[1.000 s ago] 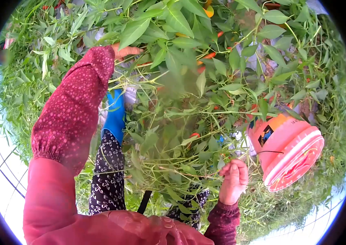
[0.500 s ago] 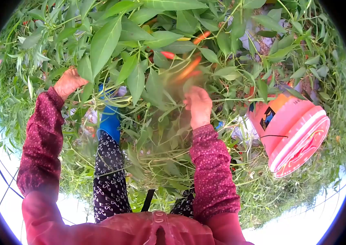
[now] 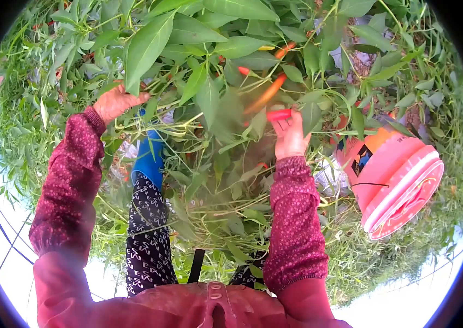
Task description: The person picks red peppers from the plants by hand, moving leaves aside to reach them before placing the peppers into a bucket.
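Note:
My right hand [image 3: 290,136] is closed around a red chili pepper [image 3: 279,115], whose tip points left. Just above it, an orange chili pepper [image 3: 268,94] hangs among the leaves, and a smaller red chili pepper [image 3: 244,70] shows higher up. On the left, my left hand [image 3: 115,103] is at the pepper plant's branches, its fingers drawn together beside a large leaf [image 3: 151,49]. Leaves cover part of those fingers, and what they pinch cannot be made out.
A pink bucket [image 3: 387,175] with a folded rim leans at the right among the plants. Below my hands are a blue boot [image 3: 148,158] and a patterned trouser leg [image 3: 148,235]. Dense pepper foliage surrounds both arms.
My right hand has moved slightly right, and a red chili pepper now shows in its fingers. My left hand has shifted right and a little up. The view has shifted slightly.

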A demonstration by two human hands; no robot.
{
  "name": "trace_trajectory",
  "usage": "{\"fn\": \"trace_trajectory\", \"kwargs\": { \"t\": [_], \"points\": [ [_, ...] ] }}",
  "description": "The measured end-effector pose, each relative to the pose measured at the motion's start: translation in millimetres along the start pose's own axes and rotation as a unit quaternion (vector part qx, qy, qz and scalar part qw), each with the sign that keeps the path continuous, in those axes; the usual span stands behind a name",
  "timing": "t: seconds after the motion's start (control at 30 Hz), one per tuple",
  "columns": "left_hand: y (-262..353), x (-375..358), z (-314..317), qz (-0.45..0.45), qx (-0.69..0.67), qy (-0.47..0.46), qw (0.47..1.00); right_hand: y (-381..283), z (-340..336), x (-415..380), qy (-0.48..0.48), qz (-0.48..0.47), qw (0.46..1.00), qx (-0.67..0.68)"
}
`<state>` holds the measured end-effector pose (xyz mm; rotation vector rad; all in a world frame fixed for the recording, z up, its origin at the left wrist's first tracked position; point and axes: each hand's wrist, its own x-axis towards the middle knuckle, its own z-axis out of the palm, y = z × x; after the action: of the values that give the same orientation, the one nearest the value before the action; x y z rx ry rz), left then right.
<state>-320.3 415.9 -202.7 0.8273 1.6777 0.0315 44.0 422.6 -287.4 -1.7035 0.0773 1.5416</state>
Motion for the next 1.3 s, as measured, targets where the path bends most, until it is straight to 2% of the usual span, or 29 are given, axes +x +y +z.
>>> {"fn": "trace_trajectory", "kwargs": {
  "t": [0.07,0.1,0.13,0.2,0.23,0.27,0.33,0.4,0.43,0.47,0.53,0.6,0.63,0.67,0.73,0.8,0.87,0.9,0.93,1.0,1.07,1.13,1.17,1.2,1.23,1.27,1.3],
  "points": [
    [1.2,13.5,16.6,0.016,-0.051,-0.044,0.998,-14.7,-25.1,-12.9,-0.082,0.039,0.996,-0.004],
    [-15.7,31.6,23.1,0.01,-0.037,-0.093,0.995,-20.3,-26.4,-29.4,-0.077,-0.005,0.997,-0.005],
    [-27.8,46.6,25.8,0.005,-0.021,-0.14,0.99,-21.3,-38.1,-33.2,-0.061,0.002,0.998,0.028],
    [0.9,37.5,39.6,0.049,0.085,-0.145,0.985,-39.1,-49.0,-53.3,-0.146,0.065,0.987,0.034],
    [-25.4,47.8,53.7,0.089,-0.065,-0.188,0.976,-47.0,-47.1,-66.0,-0.134,0.057,0.989,0.029],
    [-21.1,46.3,54.5,0.018,0.038,-0.221,0.974,-49.8,-49.0,-72.4,-0.134,0.059,0.989,0.03],
    [-36.7,44.7,65.5,0.043,0.111,-0.207,0.971,-56.3,-57.1,-82.3,-0.192,0.075,0.977,0.05],
    [-39.1,33.0,66.2,0.071,0.099,-0.213,0.97,-60.9,-55.1,-92.5,-0.185,0.073,0.976,0.085],
    [-40.0,28.2,63.4,0.099,0.088,-0.217,0.967,-64.7,-57.4,-94.3,-0.216,0.098,0.959,0.153],
    [-53.8,35.1,54.5,-0.071,0.211,-0.262,0.939,-68.4,-58.1,-95.9,-0.247,0.121,0.936,0.221],
    [12.2,-2.6,36.7,-0.116,0.253,-0.269,0.922,-74.6,-59.2,-103.2,-0.245,0.126,0.93,0.244],
    [3.0,-22.2,28.6,-0.141,0.292,-0.274,0.905,-78.8,-66.4,-115.2,-0.288,0.124,0.922,0.229],
    [-21.9,-37.5,26.8,-0.049,0.109,-0.238,0.964,-80.6,-72.4,-122.9,-0.284,0.112,0.932,0.194],
    [-40.7,-53.0,21.3,0.047,-0.078,-0.194,0.977,-81.5,-79.8,-129.3,-0.283,0.109,0.933,0.196],
    [-57.5,-85.0,0.6,-0.077,-0.013,-0.257,0.963,-80.0,-95.7,-139.8,-0.284,0.109,0.942,0.143],
    [-18.0,-125.8,-8.3,-0.247,-0.065,-0.231,0.939,-77.6,-106.6,-144.2,-0.268,0.122,0.946,0.138],
    [-35.0,-149.9,-14.1,-0.234,0.006,-0.253,0.939,-76.2,-110.1,-145.9,-0.254,0.134,0.956,0.063],
    [-53.6,-161.0,-11.0,-0.153,0.048,-0.241,0.957,-76.7,-105.5,-148.3,-0.253,0.131,0.957,0.058],
    [-67.9,-164.6,-8.9,-0.16,0.046,-0.236,0.957,-73.4,-103.4,-147.8,-0.257,0.138,0.955,0.058],
    [-70.1,-167.6,-2.2,-0.133,0.222,-0.261,0.93,-70.1,-99.2,-144.9,-0.144,0.07,0.987,0.003],
    [-60.0,-172.0,6.8,-0.116,0.204,-0.215,0.948,-90.7,-93.3,-146.6,-0.21,0.116,0.971,-0.013],
    [-82.6,-187.0,14.7,0.031,0.291,-0.175,0.94,-81.3,-91.2,-153.2,-0.086,0.02,0.991,-0.096],
    [-92.0,-193.5,17.5,0.022,0.287,-0.18,0.941,-92.2,-108.7,-155.4,-0.16,0.079,0.971,-0.157],
    [-101.3,-201.6,22.3,0.051,0.314,-0.178,0.931,-99.0,-116.0,-164.0,-0.189,0.103,0.964,-0.159],
    [-108.5,-205.9,26.7,0.083,0.34,-0.171,0.921,-104.9,-119.6,-171.6,-0.14,0.097,0.959,-0.226],
    [-116.3,-206.5,31.8,0.079,0.337,-0.168,0.923,-111.2,-119.7,-175.4,-0.092,0.083,0.949,-0.289],
    [-123.6,-208.2,38.0,0.143,0.345,-0.161,0.913,-118.6,-119.7,-177.1,-0.096,0.086,0.947,-0.293]
  ]
}}
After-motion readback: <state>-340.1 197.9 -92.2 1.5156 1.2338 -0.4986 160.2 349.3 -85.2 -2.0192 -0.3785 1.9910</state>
